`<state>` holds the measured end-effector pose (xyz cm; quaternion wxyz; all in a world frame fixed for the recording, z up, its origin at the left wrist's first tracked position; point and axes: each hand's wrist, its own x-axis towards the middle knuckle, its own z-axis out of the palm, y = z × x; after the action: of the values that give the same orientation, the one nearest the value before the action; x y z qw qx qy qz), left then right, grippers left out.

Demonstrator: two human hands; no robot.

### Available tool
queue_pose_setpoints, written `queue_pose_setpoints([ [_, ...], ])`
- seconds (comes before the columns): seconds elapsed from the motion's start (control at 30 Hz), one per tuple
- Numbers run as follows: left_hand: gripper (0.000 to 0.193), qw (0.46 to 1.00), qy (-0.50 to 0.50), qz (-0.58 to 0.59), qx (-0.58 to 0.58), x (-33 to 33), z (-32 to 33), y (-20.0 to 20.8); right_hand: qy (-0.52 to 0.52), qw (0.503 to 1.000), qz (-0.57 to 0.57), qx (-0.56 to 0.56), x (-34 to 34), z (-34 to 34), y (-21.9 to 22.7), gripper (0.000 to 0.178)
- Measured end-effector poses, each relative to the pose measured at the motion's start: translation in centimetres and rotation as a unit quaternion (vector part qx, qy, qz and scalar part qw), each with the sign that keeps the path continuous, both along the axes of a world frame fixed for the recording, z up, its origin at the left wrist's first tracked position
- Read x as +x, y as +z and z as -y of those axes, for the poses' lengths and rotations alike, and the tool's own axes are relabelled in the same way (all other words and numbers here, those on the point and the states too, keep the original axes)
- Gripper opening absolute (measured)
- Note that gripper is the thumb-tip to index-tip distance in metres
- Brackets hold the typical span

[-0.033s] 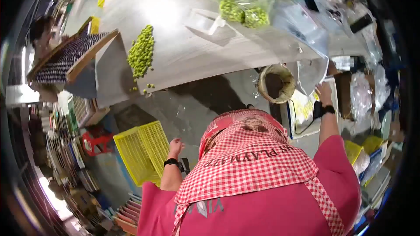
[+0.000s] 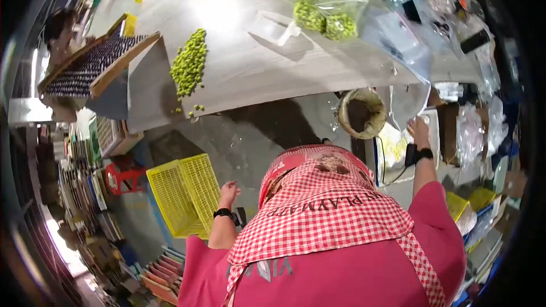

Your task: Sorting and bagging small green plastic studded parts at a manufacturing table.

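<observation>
My left hand [image 2: 228,194] hangs low beside two yellow plastic crates [image 2: 196,193]; its fingers are loosely bent and apart, with nothing visible in them. My right hand [image 2: 419,130] is lowered past the table's front edge, at the lower edge of a clear plastic sheet or bag [image 2: 410,99] that droops off the table. Its fingers are bent together, and whether they grip the plastic cannot be made out. On the grey table [image 2: 239,82] lies a heap of small green bead-like pieces [image 2: 190,65]. Clear bags of similar green pieces [image 2: 324,20] stand farther back.
A round tub with a pale rim [image 2: 362,112] stands below the table edge, beside a white bin [image 2: 397,150]. At left, a tilted wooden-framed board of dark pieces [image 2: 94,68] stands near another person [image 2: 59,40]. A red stool [image 2: 125,176] is on the floor.
The view has shifted slightly, so the table sits a little farther right. My right hand appears slightly lower; my left hand is nearly unchanged.
</observation>
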<state>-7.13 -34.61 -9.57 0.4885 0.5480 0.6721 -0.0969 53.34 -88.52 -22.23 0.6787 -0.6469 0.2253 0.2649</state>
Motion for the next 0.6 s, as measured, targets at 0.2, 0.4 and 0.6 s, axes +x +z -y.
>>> queue_pose_setpoints([
  [0.2,0.040,0.988,-0.104,-0.038,0.111,-8.2,9.2,-3.6,0.437,0.884,-0.121,-0.110,-11.7,-12.2,15.0,0.033],
  [0.4,0.082,0.925,-0.079,-0.044,0.369,0.6,-0.9,3.1,0.601,0.791,0.051,-0.102,-16.9,-17.6,21.0,0.032],
  [0.6,0.114,0.825,-0.150,-0.039,0.544,3.1,-18.6,6.4,0.576,0.766,0.272,-0.087,-19.8,-31.6,26.7,0.030],
])
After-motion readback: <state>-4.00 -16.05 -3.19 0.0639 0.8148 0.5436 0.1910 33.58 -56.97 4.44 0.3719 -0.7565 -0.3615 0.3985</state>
